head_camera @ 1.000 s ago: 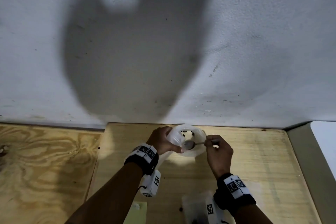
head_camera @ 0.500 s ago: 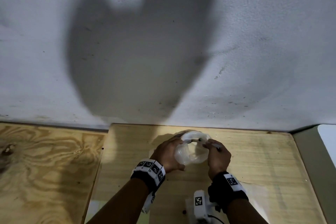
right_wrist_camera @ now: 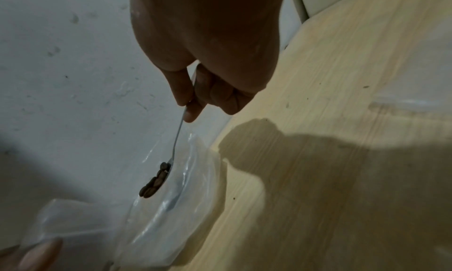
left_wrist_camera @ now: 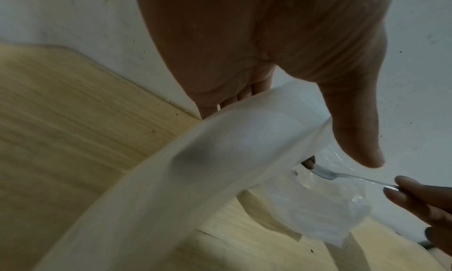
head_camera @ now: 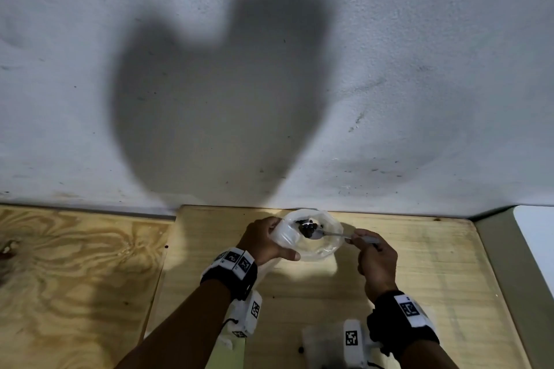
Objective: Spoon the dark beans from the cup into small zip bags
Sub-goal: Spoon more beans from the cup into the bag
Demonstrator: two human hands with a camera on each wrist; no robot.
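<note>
My left hand (head_camera: 268, 241) grips a clear plastic cup (head_camera: 322, 249), tilted so its mouth faces me, close to the wall. A translucent zip bag (left_wrist_camera: 220, 159) hangs from the same hand and runs blurred across the left wrist view. My right hand (head_camera: 371, 253) pinches the handle of a metal spoon (head_camera: 332, 234) between thumb and fingers. The spoon's bowl sits in the cup's mouth with several dark beans (head_camera: 308, 228) heaped on it. The loaded spoon (right_wrist_camera: 175, 149) and its beans (right_wrist_camera: 154, 182) show edge-on in the right wrist view, above crinkled clear plastic (right_wrist_camera: 171, 207).
The pale wooden tabletop (head_camera: 419, 278) meets a rough white wall (head_camera: 389, 69) just behind the cup. Near the front edge lie a plastic bag (head_camera: 319, 344) holding dark beans and a yellow-green item (head_camera: 229, 352). A plywood surface (head_camera: 75, 278) adjoins on the left.
My right hand has drawn back to the right from the cup's rim. The spoon, hidden half a second ago, now shows in the cup's mouth with beans on it.
</note>
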